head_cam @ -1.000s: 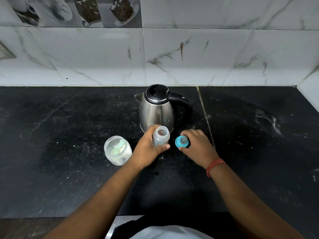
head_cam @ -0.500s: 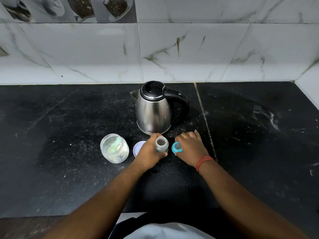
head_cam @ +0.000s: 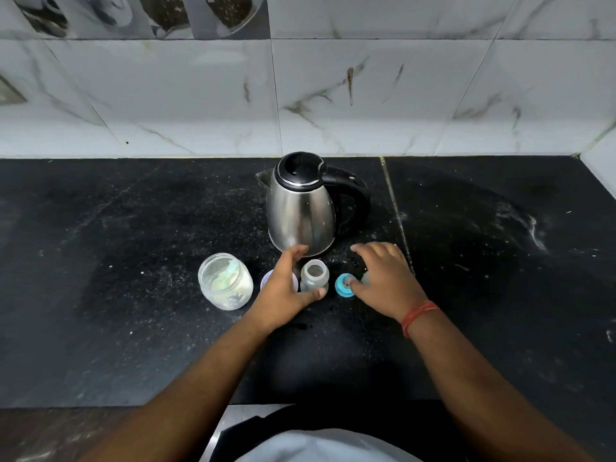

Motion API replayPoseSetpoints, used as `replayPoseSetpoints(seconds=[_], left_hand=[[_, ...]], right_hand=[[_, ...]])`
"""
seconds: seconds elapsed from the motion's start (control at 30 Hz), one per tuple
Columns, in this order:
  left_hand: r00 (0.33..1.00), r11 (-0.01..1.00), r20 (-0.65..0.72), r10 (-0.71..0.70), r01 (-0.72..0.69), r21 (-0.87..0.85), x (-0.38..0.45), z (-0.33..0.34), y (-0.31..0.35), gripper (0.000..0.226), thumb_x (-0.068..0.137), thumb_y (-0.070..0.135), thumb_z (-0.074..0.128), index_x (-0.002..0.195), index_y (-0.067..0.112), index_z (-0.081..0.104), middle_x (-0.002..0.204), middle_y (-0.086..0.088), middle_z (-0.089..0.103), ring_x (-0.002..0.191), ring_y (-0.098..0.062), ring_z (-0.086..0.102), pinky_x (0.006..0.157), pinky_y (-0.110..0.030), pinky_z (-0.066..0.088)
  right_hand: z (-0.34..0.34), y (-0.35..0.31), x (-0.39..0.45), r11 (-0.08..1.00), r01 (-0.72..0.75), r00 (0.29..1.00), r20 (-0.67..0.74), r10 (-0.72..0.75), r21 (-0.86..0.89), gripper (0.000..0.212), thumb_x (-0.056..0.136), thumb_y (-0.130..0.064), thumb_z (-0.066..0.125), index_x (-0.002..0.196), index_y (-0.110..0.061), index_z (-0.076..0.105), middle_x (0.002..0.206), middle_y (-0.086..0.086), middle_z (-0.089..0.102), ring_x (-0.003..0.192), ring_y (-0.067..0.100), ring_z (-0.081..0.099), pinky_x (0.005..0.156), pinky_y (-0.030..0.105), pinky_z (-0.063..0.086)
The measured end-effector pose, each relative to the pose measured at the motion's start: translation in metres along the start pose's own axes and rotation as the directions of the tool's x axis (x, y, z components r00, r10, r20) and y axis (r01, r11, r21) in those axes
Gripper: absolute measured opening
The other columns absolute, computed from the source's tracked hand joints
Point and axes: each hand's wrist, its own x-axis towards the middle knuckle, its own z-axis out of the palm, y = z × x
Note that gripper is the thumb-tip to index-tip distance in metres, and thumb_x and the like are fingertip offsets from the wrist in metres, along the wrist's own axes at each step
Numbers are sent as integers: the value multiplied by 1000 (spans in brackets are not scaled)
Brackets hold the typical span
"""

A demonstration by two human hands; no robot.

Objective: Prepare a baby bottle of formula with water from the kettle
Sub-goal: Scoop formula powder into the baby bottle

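Observation:
The small clear baby bottle (head_cam: 314, 274) stands open on the black counter (head_cam: 133, 261), just in front of the steel kettle (head_cam: 301, 215) with its black lid and handle. My left hand (head_cam: 286, 288) curves loosely around the bottle's left side, fingers spread, thumb by its base. The teal nipple ring (head_cam: 345, 285) lies on the counter right of the bottle. My right hand (head_cam: 383, 278) hovers over it with fingers apart, thumb touching it. An open formula jar (head_cam: 225, 282) with a pale green scoop inside stands to the left.
A pale round lid (head_cam: 266, 282) lies between the jar and the bottle, partly under my left hand. A marble-tiled wall (head_cam: 366, 95) runs behind the kettle. The counter's front edge is near my body.
The bottle has been set down on the counter and my left hand's grip has loosened. The right hand put the teal ring down and spread its fingers.

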Motion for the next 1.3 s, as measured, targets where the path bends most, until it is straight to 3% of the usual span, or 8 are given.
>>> replayPoseSetpoints(seconds=[0.07, 0.3, 0.47, 0.57, 0.77, 0.97, 1.13, 1.3], left_hand=[[997, 996, -50, 56, -59, -72, -5, -9, 5, 73, 84, 22, 85, 143, 28, 43, 148, 11, 52, 142, -1, 44, 122, -27, 31], [941, 965, -254, 224, -251, -78, -14, -55, 42, 52, 90, 18, 72, 137, 21, 49, 144, 5, 57, 138, -11, 52, 116, -31, 41], [890, 973, -398, 223, -230, 30, -29, -103, 29, 51, 90, 23, 71, 137, 17, 52, 143, 6, 58, 138, -10, 52, 117, -35, 41], [886, 988, -438, 148, -147, 37, -43, -124, 5, 55, 88, 38, 72, 137, 22, 52, 144, 8, 58, 139, -8, 50, 118, -41, 40], [949, 997, -310, -59, 37, -74, -58, -135, -33, 89, 75, 61, 75, 148, 25, 37, 156, 12, 44, 146, -1, 37, 123, -33, 29], [982, 988, -112, -152, 150, -18, -53, -132, -55, 117, 65, 57, 86, 157, 23, 22, 154, 11, 40, 142, -5, 43, 118, -32, 38], [995, 994, -47, -91, 88, -60, -47, -124, -65, 98, 76, 17, 92, 151, 22, 29, 141, 10, 52, 129, -1, 54, 105, -18, 44], [992, 999, -124, -9, 3, -43, -45, -119, -63, 82, 74, 14, 93, 138, 36, 44, 135, 8, 57, 124, -6, 58, 102, -22, 48]], right_hand=[[-9, -5, 0, 996, 17, 998, -68, -11, 82, 62, 85, -33, 71, 142, -19, 51, 140, -1, 55, 137, 23, 39, 118, 44, 32], [-28, -57, 16, 966, 173, 972, -192, -136, 191, 48, 86, -20, 72, 132, -14, 59, 130, 2, 61, 128, 23, 45, 112, 34, 39], [-22, -103, 32, 936, 280, 958, -120, -260, 211, 43, 88, -19, 69, 130, -14, 60, 127, 0, 62, 124, 21, 49, 105, 33, 42], [-9, -129, 40, 921, 318, 947, -28, -320, 227, 41, 91, -19, 66, 131, -15, 60, 129, 0, 61, 124, 22, 50, 105, 36, 44], [18, -167, 57, 946, 266, 912, 268, -309, 187, 51, 98, -18, 54, 148, -18, 43, 151, 2, 46, 138, 23, 46, 112, 42, 39], [33, -177, 60, 964, 207, 907, 337, -253, 168, 50, 95, -13, 51, 143, -24, 43, 145, 2, 51, 123, 25, 57, 100, 44, 48], [35, -178, 57, 967, 210, 909, 334, -248, 147, 56, 95, -9, 46, 147, -26, 38, 147, 3, 48, 117, 27, 59, 97, 44, 49], [33, -174, 52, 931, 354, 895, 256, -366, 94, 60, 88, -3, 55, 144, -23, 46, 150, 0, 41, 125, 28, 54, 99, 47, 50]])
